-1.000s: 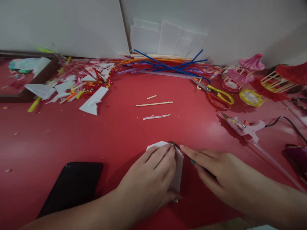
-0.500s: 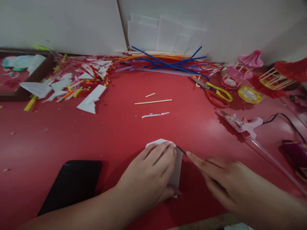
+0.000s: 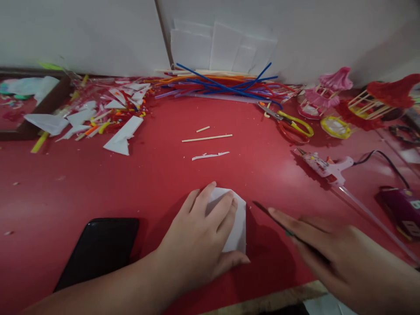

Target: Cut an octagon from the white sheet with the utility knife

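My left hand [image 3: 200, 232] lies with fingers spread over a white piece of foam or paper sheet [image 3: 239, 218] on the red table. Part of the sheet is hidden beneath the palm, and its far corners look cut at an angle. To the right, my right hand [image 3: 331, 245] is closed around a knife [image 3: 262, 208] with a narrow dark blade. The blade tip points left, a little apart from the sheet's right edge. Beyond the sheet lie a thin white offcut strip [image 3: 210, 156], a wooden stick [image 3: 207, 138] and a short stick piece [image 3: 202, 129].
A black phone [image 3: 98, 249] lies left of my left arm. At right are a glue gun [image 3: 328, 168], scissors [image 3: 295, 124] and small stick-and-clay models [image 3: 367, 105]. Pipe cleaners [image 3: 226, 85] line the wall; colourful scraps [image 3: 108, 118] lie at back left.
My right hand has drawn the knife away from the sheet, to the right. The left hand's fingers have spread and shifted left, uncovering more of the sheet. The view has shifted slightly.
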The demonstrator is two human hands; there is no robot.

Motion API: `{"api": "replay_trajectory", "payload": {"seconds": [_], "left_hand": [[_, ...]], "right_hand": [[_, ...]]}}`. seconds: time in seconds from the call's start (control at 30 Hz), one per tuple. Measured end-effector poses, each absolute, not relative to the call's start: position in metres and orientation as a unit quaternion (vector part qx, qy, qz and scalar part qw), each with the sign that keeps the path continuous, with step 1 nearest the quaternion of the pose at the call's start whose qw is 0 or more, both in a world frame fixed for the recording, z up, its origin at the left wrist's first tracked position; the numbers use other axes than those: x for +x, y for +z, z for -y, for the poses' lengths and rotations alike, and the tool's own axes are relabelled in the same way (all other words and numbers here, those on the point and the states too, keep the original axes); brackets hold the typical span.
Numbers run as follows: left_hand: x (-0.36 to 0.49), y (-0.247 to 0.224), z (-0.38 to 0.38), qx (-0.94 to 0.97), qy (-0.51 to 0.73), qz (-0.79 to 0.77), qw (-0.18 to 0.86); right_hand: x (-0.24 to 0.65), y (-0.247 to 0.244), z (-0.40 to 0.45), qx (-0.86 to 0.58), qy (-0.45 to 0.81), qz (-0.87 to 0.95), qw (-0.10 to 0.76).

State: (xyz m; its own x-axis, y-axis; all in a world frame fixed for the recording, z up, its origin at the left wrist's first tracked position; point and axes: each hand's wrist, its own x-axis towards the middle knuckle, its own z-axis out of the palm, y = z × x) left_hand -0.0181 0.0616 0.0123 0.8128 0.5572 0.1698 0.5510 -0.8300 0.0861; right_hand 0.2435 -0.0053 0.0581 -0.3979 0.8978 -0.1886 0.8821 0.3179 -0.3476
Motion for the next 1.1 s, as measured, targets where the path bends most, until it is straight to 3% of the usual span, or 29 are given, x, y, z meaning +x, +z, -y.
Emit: {"api": "replay_trajectory", "payload": {"seconds": [0.2,0.53,0.7,1.1], "left_hand": [[-0.02,0.018,-0.061,0.925,0.067,-0.372,-0.036],[-0.014,0.014,-0.056,0.911,0.112,-0.395,-0.049],[-0.012,0.01,-0.067,0.939,0.138,-0.314,-0.011],[-0.009,0.006,-0.055,0.945,0.103,-0.307,-0.054]], "right_hand": [[0.245,0.065,-0.008,-0.584,0.176,0.786,0.1],[0.235,0.057,-0.021,-0.57,0.247,0.775,0.115],[0.227,0.051,-0.029,-0.557,0.24,0.785,0.124],[0.218,0.054,-0.046,-0.54,0.225,0.81,0.031]]}}
